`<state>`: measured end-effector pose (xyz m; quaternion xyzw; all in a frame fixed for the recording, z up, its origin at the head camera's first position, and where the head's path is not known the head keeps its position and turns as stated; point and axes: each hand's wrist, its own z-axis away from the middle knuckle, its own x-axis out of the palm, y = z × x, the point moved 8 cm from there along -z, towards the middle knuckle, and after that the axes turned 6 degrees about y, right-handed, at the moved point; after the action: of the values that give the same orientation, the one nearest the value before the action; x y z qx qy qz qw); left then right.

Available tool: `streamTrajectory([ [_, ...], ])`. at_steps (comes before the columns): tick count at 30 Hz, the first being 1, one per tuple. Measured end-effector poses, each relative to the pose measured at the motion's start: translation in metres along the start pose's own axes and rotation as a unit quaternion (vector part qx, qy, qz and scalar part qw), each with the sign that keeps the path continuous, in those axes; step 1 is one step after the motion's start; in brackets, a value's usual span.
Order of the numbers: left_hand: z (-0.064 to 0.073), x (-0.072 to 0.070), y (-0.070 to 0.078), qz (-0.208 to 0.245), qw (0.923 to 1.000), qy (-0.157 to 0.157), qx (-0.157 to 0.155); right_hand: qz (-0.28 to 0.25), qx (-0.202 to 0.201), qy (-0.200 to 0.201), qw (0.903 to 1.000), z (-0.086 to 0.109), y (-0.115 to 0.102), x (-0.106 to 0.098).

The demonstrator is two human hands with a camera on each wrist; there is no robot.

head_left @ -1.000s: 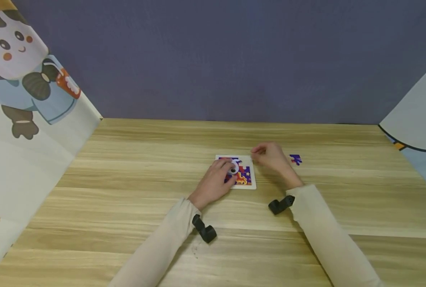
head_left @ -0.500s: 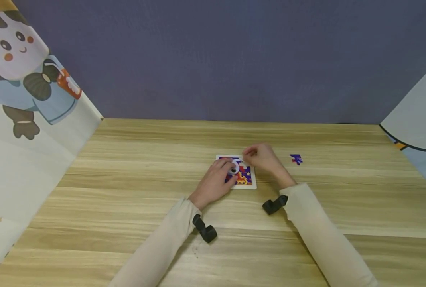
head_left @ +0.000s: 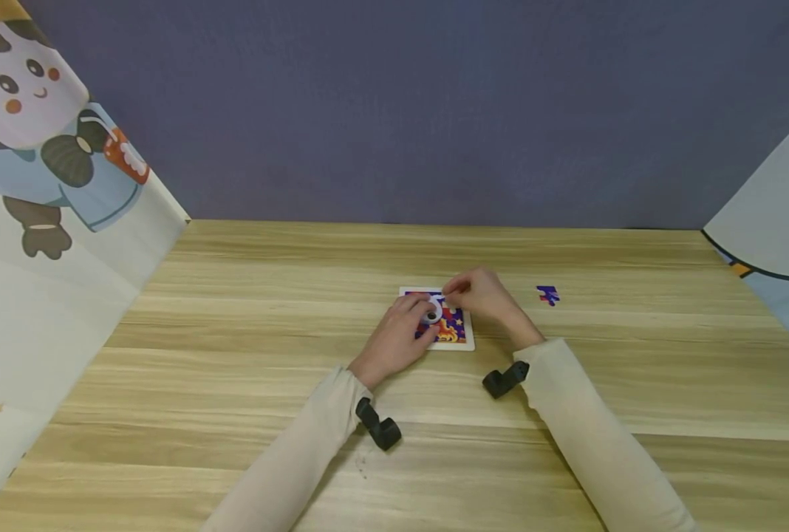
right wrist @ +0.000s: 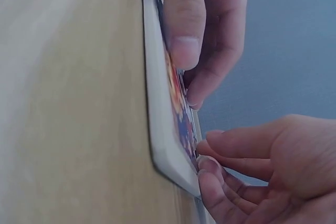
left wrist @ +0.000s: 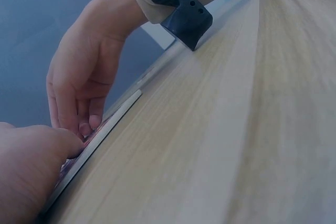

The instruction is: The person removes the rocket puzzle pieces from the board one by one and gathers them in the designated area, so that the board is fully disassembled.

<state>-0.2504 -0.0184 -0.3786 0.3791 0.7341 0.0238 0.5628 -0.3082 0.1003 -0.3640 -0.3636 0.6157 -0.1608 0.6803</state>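
A small square jigsaw puzzle (head_left: 459,325) in a white tray frame (head_left: 470,346) lies on the table, its picture purple, red, yellow and white. My left hand (head_left: 400,334) rests over its left part with relaxed fingers, hiding that side. At the far right corner, my right hand (head_left: 479,294) pinches a puzzle piece, mostly hidden by the fingers, low over the puzzle. The right wrist view shows its fingertips (right wrist: 210,166) right at the frame's corner, below the left thumb (right wrist: 185,51). A loose purple puzzle piece (head_left: 549,295) lies to the right of the right hand.
The wood-grain table (head_left: 248,295) ends at a dark blue back panel (head_left: 394,111). A cartoon-printed panel (head_left: 55,170) stands at the left, a pale one (head_left: 780,199) at the right. Black wrist cameras (head_left: 506,380) sit on both sleeves.
My right hand has moved left, from beside the tray frame's right edge to over the puzzle's far right corner. The left hand and the loose piece have stayed in place.
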Motion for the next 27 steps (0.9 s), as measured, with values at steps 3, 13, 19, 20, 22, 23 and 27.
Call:
streamTrajectory([
  [3, 0.0, 0.0, 0.0, 0.002, 1.0, 0.002, 0.002, -0.001, -0.004, -0.004, 1.0, 0.001, -0.001, 0.0],
  [13, 0.0, -0.001, 0.001, 0.006, 1.0, 0.002, 0.001, 0.007, -0.032, -0.012, 0.9994, 0.002, -0.004, 0.002],
  [19, 0.001, -0.002, 0.002, 0.005, 1.0, 0.003, 0.003, 0.04, -0.082, -0.023, 0.9956, 0.004, -0.013, 0.003],
  [20, 0.001, -0.002, 0.002, 0.006, 1.0, 0.004, 0.003, 0.05, -0.087, -0.025, 0.9946, 0.005, -0.015, 0.004],
  [22, 0.001, -0.002, 0.002, 0.007, 0.9999, 0.005, 0.006, 0.071, -0.098, -0.031, 0.9922, 0.006, -0.018, 0.005],
  [23, 0.001, -0.002, 0.002, 0.007, 0.9999, 0.006, 0.007, 0.079, -0.102, -0.035, 0.9911, 0.007, -0.019, 0.005],
  [27, 0.001, -0.001, 0.002, 0.007, 0.9999, 0.005, 0.01, 0.092, -0.105, -0.04, 0.9894, 0.008, -0.021, 0.006],
])
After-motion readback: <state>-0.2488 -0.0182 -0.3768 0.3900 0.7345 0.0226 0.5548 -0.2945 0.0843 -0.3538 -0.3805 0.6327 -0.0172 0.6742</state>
